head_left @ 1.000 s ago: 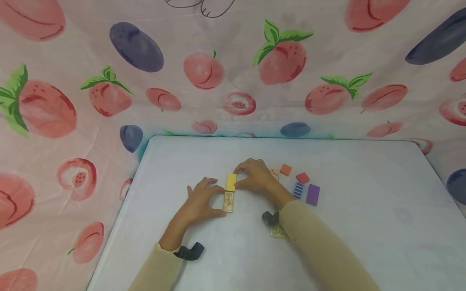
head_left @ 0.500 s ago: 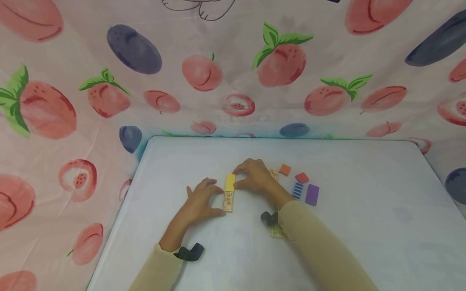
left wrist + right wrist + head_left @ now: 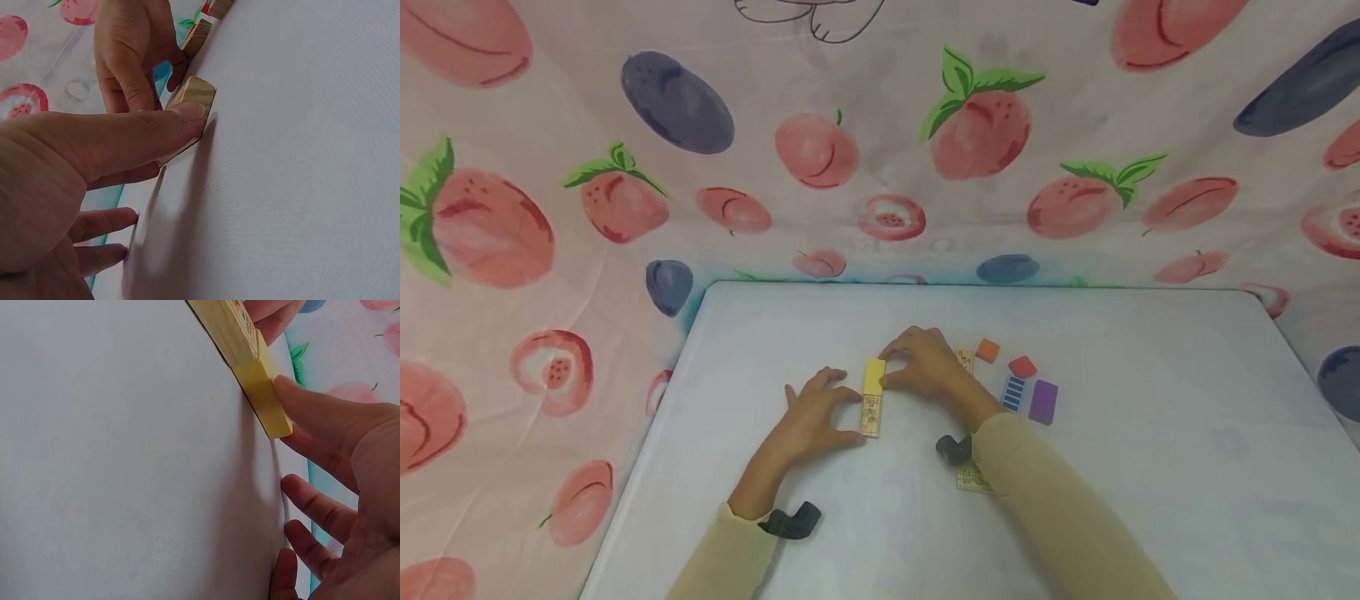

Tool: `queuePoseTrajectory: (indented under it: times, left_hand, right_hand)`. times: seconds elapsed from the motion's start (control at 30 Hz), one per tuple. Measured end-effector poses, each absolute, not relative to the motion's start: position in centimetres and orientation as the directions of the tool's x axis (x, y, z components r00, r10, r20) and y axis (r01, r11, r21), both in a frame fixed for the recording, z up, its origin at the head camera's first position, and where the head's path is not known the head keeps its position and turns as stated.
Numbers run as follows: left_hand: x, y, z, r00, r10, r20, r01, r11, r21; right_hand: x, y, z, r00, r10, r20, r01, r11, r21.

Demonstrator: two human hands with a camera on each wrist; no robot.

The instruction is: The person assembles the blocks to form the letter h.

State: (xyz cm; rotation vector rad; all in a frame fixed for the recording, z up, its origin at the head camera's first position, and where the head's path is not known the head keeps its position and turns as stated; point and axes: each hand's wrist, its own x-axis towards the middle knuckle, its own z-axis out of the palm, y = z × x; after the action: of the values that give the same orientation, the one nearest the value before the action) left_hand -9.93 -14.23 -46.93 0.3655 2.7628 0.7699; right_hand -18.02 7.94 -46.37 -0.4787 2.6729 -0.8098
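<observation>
A yellow block [image 3: 874, 377] and a printed wooden block [image 3: 870, 416] lie end to end on the white table, touching in the right wrist view. My left hand [image 3: 808, 417] pinches the wooden block between thumb and index finger, its other fingers spread. In the left wrist view the thumb lies across the bare wood end of that block [image 3: 197, 92]. My right hand [image 3: 925, 362] pinches the yellow block [image 3: 265, 394] with thumb and index finger from the right and far side. Its remaining fingers are loosely bent near the table surface.
Right of my right hand lie an orange block [image 3: 988, 350], a red block [image 3: 1023, 367], a blue striped block [image 3: 1013, 393] and a purple block [image 3: 1043, 402]. Two printed wooden blocks, one far [image 3: 966, 359] and one near [image 3: 974, 479], are partly hidden by my right arm.
The yellow block has shifted slightly left and now sits in line with the wooden block. Both hands stay almost still, and the loose blocks have not moved.
</observation>
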Motion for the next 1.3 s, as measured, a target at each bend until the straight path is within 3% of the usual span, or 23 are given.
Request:
queuePoseTrajectory:
  times: [0.47, 1.3]
  left_hand:
    - [-9.84, -13.59, -46.97, -0.976, 0.197, -0.089, 0.114, 0.819, 0.562]
    - [-9.62, -13.73, -47.55, -0.977, 0.201, -0.076, 0.126, 0.821, 0.557]
  right_hand:
    - [-18.17, 7.4, -46.92, -0.908, -0.37, -0.196, -0.218, 0.818, -0.532]
    - [-17.47, 7.21, -46.73, -0.914, -0.348, -0.208, -0.188, 0.818, -0.544]
